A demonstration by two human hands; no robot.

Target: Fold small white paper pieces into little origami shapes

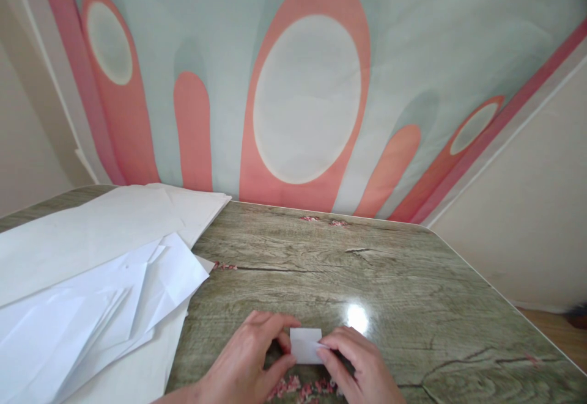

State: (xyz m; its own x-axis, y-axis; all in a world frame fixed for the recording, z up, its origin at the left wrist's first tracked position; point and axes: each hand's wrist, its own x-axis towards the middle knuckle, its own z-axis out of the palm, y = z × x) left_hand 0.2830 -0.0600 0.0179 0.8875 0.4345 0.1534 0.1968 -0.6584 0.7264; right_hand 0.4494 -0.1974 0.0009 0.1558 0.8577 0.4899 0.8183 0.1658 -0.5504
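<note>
- While both hands are pinching the small folded paper (pixel 306 345) between them on the table (pixel 413 294), left hand (pixel 247 361) and right hand (pixel 355 364) are risking a crooked crease if fingertips are slipping.
- Beyond the grip to its left, the loose sheets (pixel 92 269) are overhanging and could be sliding off.

You hold a small folded piece of white paper (pixel 306 345) between both hands, low over the near edge of the wooden table (pixel 413 282). Your left hand (pixel 245 364) pinches the paper's left side with thumb and fingers curled around it. Your right hand (pixel 355 364) presses on its right side, fingertips lying on the lower corner. To the left of the small paper, well apart from it, a loose pile of white sheets (pixel 92 288) spreads across the table. Beyond the table hangs a cloth (pixel 307 98) with pink and pale ovals.
</note>
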